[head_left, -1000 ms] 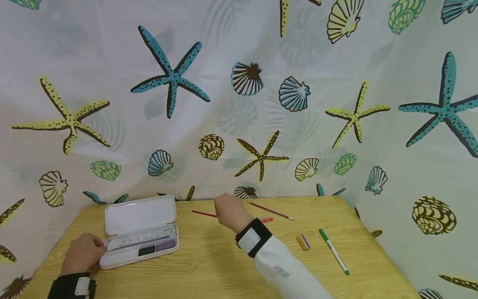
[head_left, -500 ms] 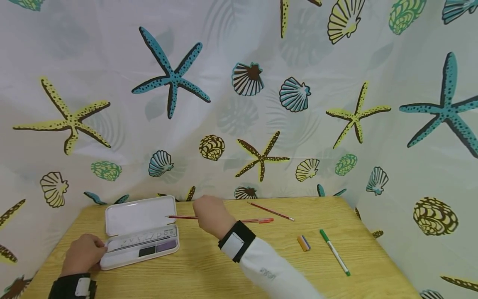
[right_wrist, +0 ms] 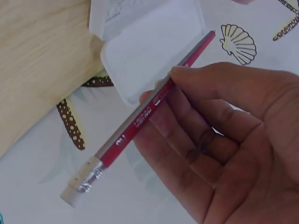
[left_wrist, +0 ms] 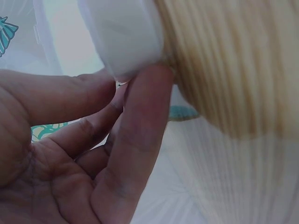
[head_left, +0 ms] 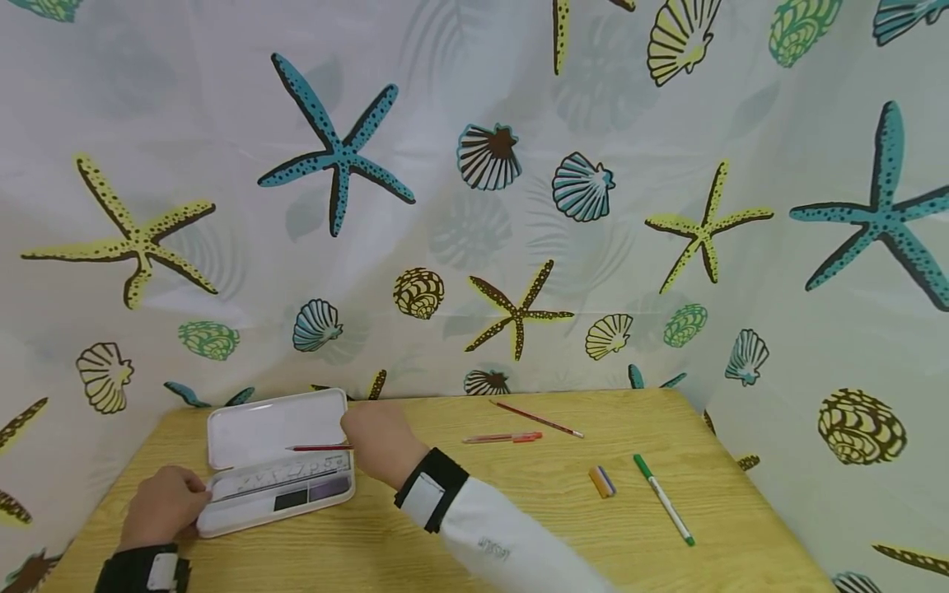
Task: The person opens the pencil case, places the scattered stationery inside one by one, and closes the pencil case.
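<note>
— Two hands are working at once: the right hand (head_left: 374, 434) is pinching a red pencil (head_left: 320, 448) between thumb and fingertips, and the left hand (head_left: 165, 504) is resting at the near left corner of the white pencil case (head_left: 276, 461). Where is that pencil sitting?

— Level over the open case, at about nine o'clock from the right hand, point leading and eraser end trailing by the palm. Held lengthwise like that, it is lining up with the long tray, I'd judge.

— And the left hand?

— Its fingers are lying fairly straight, their tips touching the case's rounded edge; that is probably keeping the light case from sliding on the table (head_left: 519, 527).

— What else is lying about?

— A red pen (head_left: 504, 437) and a second red pencil (head_left: 535, 418) at roughly three o'clock from the case, then a small eraser (head_left: 602, 481) and a green marker (head_left: 663, 499) further right, all well apart from both hands.
</note>
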A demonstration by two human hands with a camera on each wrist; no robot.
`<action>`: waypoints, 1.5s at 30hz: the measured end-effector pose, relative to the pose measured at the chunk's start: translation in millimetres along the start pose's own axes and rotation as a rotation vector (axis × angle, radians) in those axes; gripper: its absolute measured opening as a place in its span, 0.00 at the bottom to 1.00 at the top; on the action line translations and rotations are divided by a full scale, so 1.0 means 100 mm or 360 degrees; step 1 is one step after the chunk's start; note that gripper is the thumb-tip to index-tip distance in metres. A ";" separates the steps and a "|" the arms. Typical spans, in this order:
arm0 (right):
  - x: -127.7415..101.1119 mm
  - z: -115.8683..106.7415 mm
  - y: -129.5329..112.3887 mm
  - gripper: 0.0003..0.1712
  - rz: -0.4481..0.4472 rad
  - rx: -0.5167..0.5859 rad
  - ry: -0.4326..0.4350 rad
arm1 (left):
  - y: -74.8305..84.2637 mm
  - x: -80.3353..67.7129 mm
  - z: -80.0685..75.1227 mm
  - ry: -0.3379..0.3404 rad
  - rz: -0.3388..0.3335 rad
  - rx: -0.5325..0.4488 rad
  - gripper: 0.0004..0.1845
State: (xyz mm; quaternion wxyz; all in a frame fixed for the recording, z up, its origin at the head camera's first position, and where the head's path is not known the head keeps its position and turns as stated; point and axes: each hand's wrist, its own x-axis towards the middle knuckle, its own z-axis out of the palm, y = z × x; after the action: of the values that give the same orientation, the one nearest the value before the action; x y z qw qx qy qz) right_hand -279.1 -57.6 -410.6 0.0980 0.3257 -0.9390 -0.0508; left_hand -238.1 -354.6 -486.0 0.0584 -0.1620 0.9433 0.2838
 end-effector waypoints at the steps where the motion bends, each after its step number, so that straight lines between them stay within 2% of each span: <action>1: 0.02 0.02 -0.04 0.03 0.0007 -0.0014 -0.0019 | 0.00 0.00 0.00 -0.0001 0.0002 0.0000 0.14; 9: 0.09 0.12 -0.21 0.04 -0.0034 -0.0074 0.0013 | -0.02 0.03 0.00 -0.0010 -0.0012 0.0010 0.13; 17: 0.16 0.30 -0.32 0.03 -0.0096 -0.0152 0.0045 | 0.02 -0.02 -0.02 -0.0003 -0.0017 0.0012 0.14; 25: 0.25 0.48 -0.45 0.07 -0.0140 -0.0198 0.0075 | 0.03 -0.03 -0.03 0.0000 0.0004 -0.0001 0.14; 38: 0.33 0.61 -0.67 0.12 -0.0255 -0.0209 0.0086 | 0.02 -0.04 -0.02 0.0007 -0.0008 0.0001 0.14; 45: 0.39 0.62 -0.72 0.09 -0.0225 -0.0208 0.0053 | 0.03 -0.04 -0.03 0.0023 0.0023 0.0002 0.13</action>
State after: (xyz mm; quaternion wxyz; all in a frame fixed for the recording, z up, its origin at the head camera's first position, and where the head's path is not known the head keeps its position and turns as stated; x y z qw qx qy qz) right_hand -279.1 -135.7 -476.7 0.1308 0.3849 -0.9066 -0.1134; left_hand -235.0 -352.8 -480.9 0.0496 -0.1571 0.9450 0.2824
